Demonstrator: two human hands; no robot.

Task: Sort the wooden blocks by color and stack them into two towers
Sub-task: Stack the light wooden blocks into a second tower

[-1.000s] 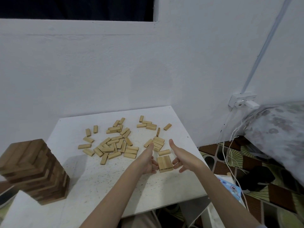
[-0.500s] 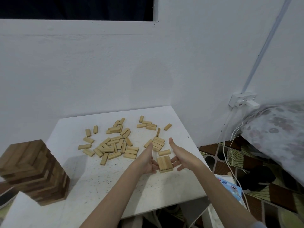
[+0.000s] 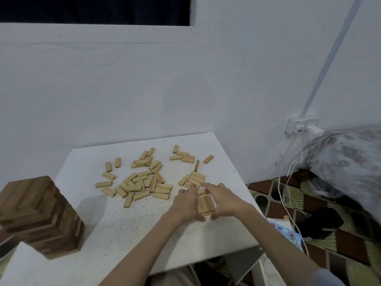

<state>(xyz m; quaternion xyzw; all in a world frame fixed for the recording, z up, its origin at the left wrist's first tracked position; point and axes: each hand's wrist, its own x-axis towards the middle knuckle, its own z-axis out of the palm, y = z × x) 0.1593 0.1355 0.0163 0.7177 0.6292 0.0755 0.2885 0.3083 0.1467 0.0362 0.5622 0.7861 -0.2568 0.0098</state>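
The little light-wood stack (image 3: pixel 205 204), flat rectangular blocks side by side, sat lower centre-right on the speckled white table (image 3: pixel 127 230). Left hand (image 3: pixel 186 204) and right hand (image 3: pixel 223 201) pressed its sides with straightish fingers. Loose pale blocks (image 3: pixel 142 180) lay scattered above; the dark-wood tower (image 3: pixel 39 215) stood lower left.

A tall tower of dark wooden blocks (image 3: pixel 41 215) stood at the left. Loose pale blocks (image 3: pixel 142 182) lay scattered flat mid-tabletop. A small pale stack (image 3: pixel 205 205) sat near the front right.
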